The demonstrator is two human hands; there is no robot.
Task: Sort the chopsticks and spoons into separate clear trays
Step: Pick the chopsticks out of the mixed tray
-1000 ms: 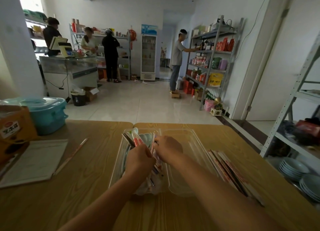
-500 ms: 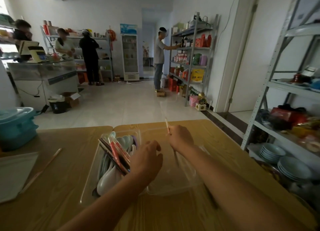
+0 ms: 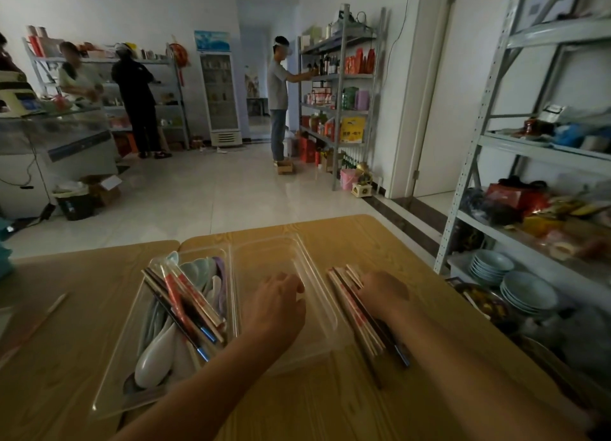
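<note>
A shelved shop room; before you, a wooden table [image 3: 82, 325] carries two clear trays side by side.

The left tray [image 3: 109, 397] holds white spoons [image 3: 155, 358] with wrapped chopsticks [image 3: 185, 305] lying across them. Your left hand [image 3: 276, 305] hangs over the right tray [image 3: 297, 252], knuckles up, fingers loosely bent and gripping nothing. Your right hand [image 3: 383, 293] rests on a pile of chopsticks [image 3: 357, 315] lying on the table just right of that tray; its fingers are hidden under the hand, so you cannot tell whether they pinch one.
</note>
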